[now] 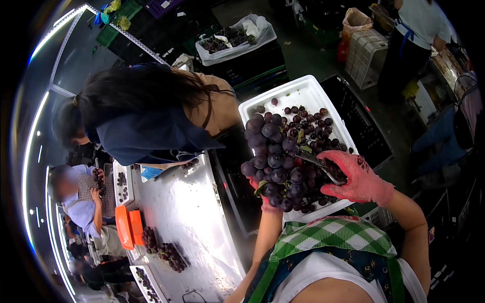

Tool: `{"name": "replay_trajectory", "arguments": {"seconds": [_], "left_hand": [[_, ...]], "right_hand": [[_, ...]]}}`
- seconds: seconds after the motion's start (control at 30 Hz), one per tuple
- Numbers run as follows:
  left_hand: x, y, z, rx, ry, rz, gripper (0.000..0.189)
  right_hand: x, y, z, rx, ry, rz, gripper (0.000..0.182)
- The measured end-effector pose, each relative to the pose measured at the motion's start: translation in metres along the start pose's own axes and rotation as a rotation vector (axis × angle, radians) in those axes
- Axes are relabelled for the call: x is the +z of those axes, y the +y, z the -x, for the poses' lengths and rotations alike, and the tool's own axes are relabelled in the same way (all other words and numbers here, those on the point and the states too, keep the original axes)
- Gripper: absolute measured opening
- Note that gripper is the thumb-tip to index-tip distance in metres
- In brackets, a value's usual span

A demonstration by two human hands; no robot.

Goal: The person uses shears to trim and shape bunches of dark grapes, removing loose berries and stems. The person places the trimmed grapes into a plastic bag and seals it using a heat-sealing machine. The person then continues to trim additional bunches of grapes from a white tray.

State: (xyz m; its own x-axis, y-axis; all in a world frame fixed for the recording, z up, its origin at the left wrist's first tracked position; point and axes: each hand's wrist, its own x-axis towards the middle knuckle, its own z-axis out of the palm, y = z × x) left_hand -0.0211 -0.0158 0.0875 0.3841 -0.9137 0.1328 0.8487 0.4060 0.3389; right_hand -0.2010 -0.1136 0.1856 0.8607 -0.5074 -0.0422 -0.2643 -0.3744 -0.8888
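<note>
A large bunch of dark purple grapes [278,163] hangs over a white foam tray [299,88]. My left hand [268,202], in a pink glove, supports the bunch from below, its fingers mostly hidden behind the fruit. In my right hand [356,178], also gloved in pink, is a pair of small scissors [320,163]. Their blades point left and reach the right side of the bunch; the tips are partly lost among the berries. Loose grapes [308,123] and bits of green leaf lie in the tray beneath.
Left of me, a metal table [185,212] bears grape bunches [166,252], an orange scale [130,227] and white trays [146,284]. A co-worker [151,110] bends over close by. Beyond stands a lined crate of grapes [237,39]; a white plastic crate [365,57] is at far right.
</note>
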Motion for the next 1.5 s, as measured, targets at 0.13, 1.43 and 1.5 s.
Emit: {"name": "replay_trajectory", "arguments": {"seconds": [0.13,1.43,1.5], "left_hand": [[0.000,0.000,0.002,0.032,0.021,-0.048,0.057],[-0.007,-0.008,0.002,-0.006,0.040,-0.036,0.057],[-0.005,-0.008,0.007,-0.001,0.056,-0.064,0.057]], "right_hand": [[0.000,0.003,0.001,-0.023,0.005,0.089,0.058],[0.040,0.015,0.000,0.107,0.054,-0.893,0.061],[0.038,0.017,0.001,0.064,0.057,-0.841,0.061]]}}
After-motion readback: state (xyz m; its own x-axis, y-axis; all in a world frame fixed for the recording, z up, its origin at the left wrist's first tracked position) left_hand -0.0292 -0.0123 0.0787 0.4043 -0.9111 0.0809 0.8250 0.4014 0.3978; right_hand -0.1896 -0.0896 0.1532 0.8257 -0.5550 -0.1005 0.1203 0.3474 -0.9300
